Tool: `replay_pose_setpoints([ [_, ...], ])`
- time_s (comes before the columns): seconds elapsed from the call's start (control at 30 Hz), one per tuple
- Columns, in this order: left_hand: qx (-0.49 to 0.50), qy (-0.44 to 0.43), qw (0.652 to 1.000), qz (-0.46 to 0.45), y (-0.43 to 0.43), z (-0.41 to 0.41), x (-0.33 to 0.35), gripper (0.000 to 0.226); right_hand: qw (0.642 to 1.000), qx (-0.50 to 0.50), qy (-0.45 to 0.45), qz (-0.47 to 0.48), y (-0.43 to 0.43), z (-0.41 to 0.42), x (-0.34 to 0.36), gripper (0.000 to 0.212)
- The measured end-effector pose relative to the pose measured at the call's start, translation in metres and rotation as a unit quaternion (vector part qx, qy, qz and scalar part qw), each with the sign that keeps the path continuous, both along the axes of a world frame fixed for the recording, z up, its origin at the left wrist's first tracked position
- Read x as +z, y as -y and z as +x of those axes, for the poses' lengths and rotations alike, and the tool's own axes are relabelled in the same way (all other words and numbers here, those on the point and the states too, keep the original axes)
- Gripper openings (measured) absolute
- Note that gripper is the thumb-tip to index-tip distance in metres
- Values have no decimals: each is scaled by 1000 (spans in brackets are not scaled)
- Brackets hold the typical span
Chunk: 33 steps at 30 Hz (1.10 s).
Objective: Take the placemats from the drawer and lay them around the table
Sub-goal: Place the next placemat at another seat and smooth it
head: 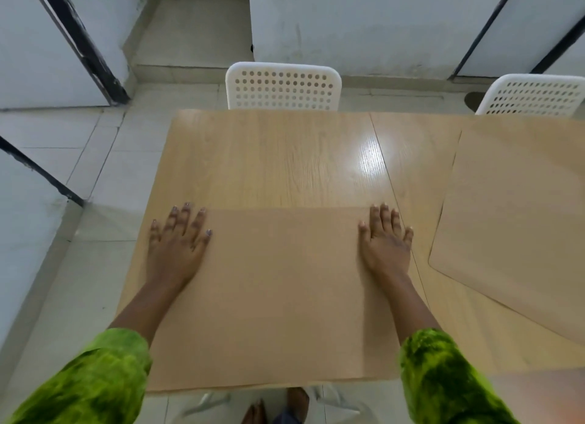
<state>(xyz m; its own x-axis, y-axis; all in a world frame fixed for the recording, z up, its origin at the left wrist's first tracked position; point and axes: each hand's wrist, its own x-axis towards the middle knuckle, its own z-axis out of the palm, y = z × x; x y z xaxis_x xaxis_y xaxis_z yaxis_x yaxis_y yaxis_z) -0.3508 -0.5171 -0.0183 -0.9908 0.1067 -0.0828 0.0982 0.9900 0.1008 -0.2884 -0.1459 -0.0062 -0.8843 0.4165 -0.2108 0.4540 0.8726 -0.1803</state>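
From my remote seat I see both hands pressed flat on a tan placemat [278,290] lying at the near edge of the wooden surface [285,157]. The left hand [177,246] rests palm down on the mat's left border, its fingers [185,221] spread wide and straight, the outer ones reaching onto the bare wood. The right hand [386,243] lies palm down at the mat's right border, its fingers [384,218] extended and close together, tips at the mat's far corner. Neither hand grips anything; both only press on the mat. Green sleeves [443,379] cover both forearms. A second placemat [519,221] lies at an angle on the right part of the surface, just beside the first. Two white perforated chairs, one [283,86] opposite me and another [535,96] to its right, stand at the far side.
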Motion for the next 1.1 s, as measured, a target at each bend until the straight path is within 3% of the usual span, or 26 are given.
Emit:
replay_pose_setpoints([
  [0.13,-7,-1,999,-34,-7,5,11,57,999,-17,1,-36,7,7,15,60],
  [0.2,-38,-44,998,-18,-22,26,20,59,999,-6,-16,-39,29,26,25,61],
  [0.3,-150,-69,986,21,-68,90,25,60,994,88,-12,-61,95,71,33,59],
  [0.4,-207,-24,978,19,-101,149,18,58,984,152,-2,-93,147,112,26,56],
  [0.7,-160,0,987,-22,-81,166,2,57,986,167,-1,-15,144,133,-1,64],
  [0.87,-37,-13,998,-39,2,138,0,59,994,102,19,32,71,141,-6,60],
  [1.1,-11,1,999,-43,35,128,3,60,998,56,3,10,31,148,-1,61],
])
